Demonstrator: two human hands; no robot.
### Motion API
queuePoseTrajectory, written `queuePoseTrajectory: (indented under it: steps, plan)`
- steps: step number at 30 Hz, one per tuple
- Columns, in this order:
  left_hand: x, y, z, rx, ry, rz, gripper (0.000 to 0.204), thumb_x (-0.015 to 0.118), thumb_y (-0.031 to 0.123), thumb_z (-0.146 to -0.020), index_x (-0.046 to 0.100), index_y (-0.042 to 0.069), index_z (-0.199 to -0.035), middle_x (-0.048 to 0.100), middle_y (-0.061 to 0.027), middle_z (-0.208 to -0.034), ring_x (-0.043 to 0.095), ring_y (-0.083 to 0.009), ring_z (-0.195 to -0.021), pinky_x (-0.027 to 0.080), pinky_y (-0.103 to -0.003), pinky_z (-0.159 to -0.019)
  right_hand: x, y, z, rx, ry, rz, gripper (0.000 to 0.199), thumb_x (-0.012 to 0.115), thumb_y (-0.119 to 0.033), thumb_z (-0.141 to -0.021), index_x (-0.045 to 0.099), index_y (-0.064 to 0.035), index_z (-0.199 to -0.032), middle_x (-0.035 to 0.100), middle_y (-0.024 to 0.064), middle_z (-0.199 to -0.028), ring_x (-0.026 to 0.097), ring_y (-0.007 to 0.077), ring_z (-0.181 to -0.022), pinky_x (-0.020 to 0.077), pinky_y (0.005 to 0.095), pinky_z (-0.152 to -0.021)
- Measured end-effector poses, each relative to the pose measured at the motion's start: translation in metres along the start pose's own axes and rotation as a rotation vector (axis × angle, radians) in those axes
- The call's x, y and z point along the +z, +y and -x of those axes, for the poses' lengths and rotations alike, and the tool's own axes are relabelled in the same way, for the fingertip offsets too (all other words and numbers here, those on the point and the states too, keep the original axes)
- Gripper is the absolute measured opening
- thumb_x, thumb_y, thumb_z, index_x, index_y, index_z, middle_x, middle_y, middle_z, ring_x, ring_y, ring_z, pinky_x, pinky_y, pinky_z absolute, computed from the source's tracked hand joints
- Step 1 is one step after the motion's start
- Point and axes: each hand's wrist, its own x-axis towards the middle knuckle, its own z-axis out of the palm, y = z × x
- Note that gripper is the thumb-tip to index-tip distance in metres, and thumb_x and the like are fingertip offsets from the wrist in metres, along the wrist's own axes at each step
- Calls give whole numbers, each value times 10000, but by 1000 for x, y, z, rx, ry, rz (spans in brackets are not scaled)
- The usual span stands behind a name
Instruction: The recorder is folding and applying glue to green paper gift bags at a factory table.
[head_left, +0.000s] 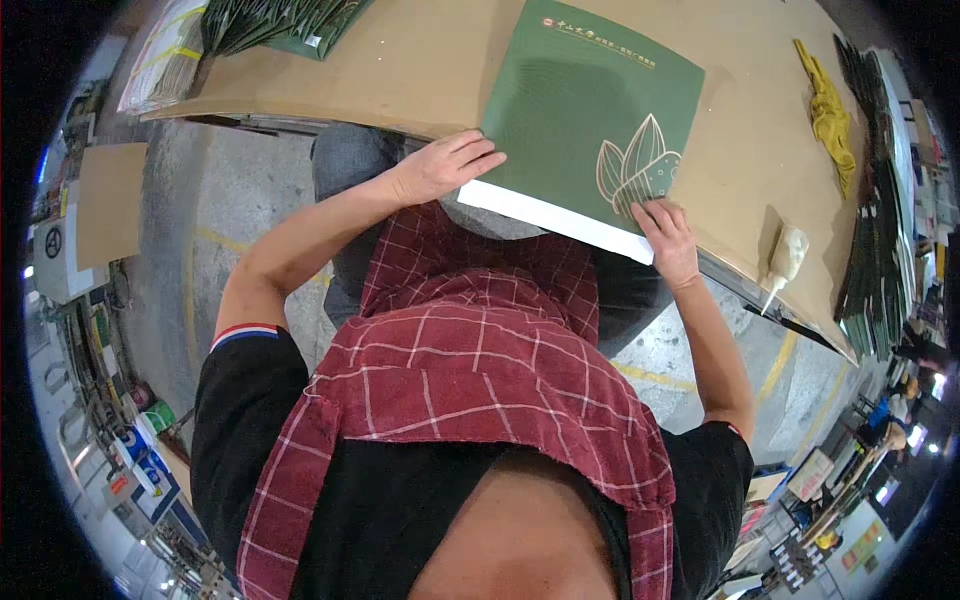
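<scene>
A flat green paper bag [580,120] with a gold leaf print lies on the table before me, its near end over the edge. Along that near end runs a white strip [550,222]. My left hand [448,167] is closed on the bag's left edge near the corner, fingers on top and thumb hidden. At the near right corner, my right hand [667,238] grips the bag, fingertips on the green face beside the leaf print.
A white glue bottle [787,258] with a thin nozzle lies on the right, near the table [430,70] edge. Farther back is a yellow cloth [826,115]. Dark green stacked pieces [872,220] line the right side; more green pieces [280,22] and a strapped bundle [165,60] sit far left.
</scene>
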Motion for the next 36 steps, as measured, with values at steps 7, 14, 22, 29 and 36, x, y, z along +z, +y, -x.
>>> queuePoseTrajectory:
  steps: [7, 14, 22, 29, 36]
  plan:
    - [3, -3, -4, -77, -10, 165, 363, 520, 100, -700, 530, 30, -1056, 535, -104, -1053, 506, -257, -989, 400, -355, -871, -3, 1, -7, 175, 37, -213, 346, 545, -50, -643, 582, -47, -987, 580, 101, -952, 542, 292, -881, 423, 356, -787]
    - [5, -1, -13, -304, 60, 427, 411, 606, 172, -690, 517, 16, -1059, 590, -114, -932, 561, -271, -894, 450, -343, -803, 0, 7, -8, 445, 40, -410, 387, 623, -28, -625, 573, -42, -1009, 617, 124, -938, 608, 244, -843, 467, 344, -737]
    - [9, 16, -57, -1039, 237, 316, 755, 711, 438, -650, 367, 125, -1245, 634, -131, -863, 626, -305, -750, 509, -379, -660, 4, 39, -39, 895, -135, -657, 487, 698, -379, -690, 603, -21, -1006, 641, 147, -899, 615, 257, -837, 465, 340, -737]
    - [-3, 28, -70, -1078, 180, 280, 882, 703, 381, -671, 182, 98, -1325, 426, -208, -1204, 472, -308, -1098, 416, -456, -845, -1, 38, -51, 874, -170, -737, 501, 683, -367, -697, 581, -38, -1061, 623, 143, -975, 592, 236, -910, 445, 331, -803]
    - [27, 68, -124, -242, 165, -127, 665, 541, 425, -802, 256, 113, -1316, 347, -120, -1282, 314, -254, -1209, 198, -562, -967, 0, 31, -51, 901, -198, -625, 454, 663, -381, -710, 601, -77, -1041, 632, 132, -918, 600, 245, -836, 463, 341, -739]
